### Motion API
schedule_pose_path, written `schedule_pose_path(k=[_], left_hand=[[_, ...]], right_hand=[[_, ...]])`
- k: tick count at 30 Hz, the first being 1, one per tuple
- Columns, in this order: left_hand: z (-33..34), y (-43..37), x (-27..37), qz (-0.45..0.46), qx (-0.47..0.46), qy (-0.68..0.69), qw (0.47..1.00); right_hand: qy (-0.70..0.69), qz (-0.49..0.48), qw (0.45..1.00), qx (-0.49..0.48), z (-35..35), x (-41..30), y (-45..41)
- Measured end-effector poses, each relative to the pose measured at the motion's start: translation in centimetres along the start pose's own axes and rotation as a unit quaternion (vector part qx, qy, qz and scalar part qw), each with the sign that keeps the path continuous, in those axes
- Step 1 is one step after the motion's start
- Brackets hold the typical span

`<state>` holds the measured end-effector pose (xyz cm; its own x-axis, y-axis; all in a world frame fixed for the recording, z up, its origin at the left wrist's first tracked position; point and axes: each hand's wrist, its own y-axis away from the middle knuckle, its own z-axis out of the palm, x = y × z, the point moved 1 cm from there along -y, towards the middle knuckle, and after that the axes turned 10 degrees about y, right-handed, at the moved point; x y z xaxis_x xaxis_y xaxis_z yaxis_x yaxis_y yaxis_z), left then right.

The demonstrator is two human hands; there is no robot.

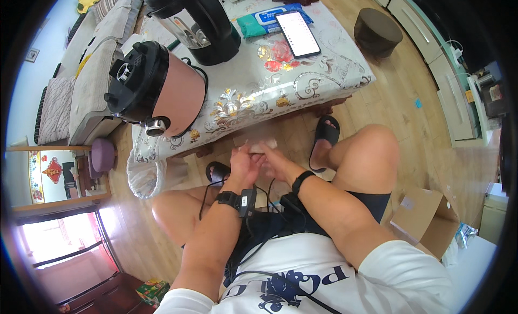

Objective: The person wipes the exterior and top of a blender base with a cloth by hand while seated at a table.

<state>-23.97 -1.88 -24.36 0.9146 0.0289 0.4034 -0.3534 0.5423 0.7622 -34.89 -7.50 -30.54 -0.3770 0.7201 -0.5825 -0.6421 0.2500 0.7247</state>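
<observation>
My left hand [245, 165] and my right hand [276, 160] meet over the floor in front of the table, between my knees. A whitish, blurred thing [265, 145], perhaps a wipe or tissue, lies at their fingertips; the right hand's fingers close on it. Whether the left hand also grips it is unclear. Beyond them on the table stand a pink and black electric pressure cooker [180, 91], tilted in view, and a black blender jug [214, 34]. A lit smartphone [298, 34] rests partly on a pack of wet wipes [259, 21].
The table [259, 99] has a floral plastic cover. A white-lined waste bin [143, 180] hangs or stands at its left corner. A brown round stool [377, 32] is beyond the right corner. An open cardboard box [421, 217] sits at right. Black cables run over my lap.
</observation>
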Motion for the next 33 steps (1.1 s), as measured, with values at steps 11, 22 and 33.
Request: schedule_pose_path(k=[11, 22, 33], left_hand=[[-5.4, 7.8, 20.6, 0.103, -0.042, -0.550, 0.828], [-8.4, 9.0, 24.1, 0.178, 0.098, -0.417, 0.886], [-6.2, 6.3, 22.4, 0.120, -0.063, -0.663, 0.736]], right_hand=[[-0.241, 0.044, 0.967, 0.072, 5.8, -2.6, -5.3], [-0.474, 0.036, 0.880, -0.014, 1.4, -3.4, -8.2], [-0.295, -0.101, 0.932, 0.185, -22.0, -10.2, 1.6]])
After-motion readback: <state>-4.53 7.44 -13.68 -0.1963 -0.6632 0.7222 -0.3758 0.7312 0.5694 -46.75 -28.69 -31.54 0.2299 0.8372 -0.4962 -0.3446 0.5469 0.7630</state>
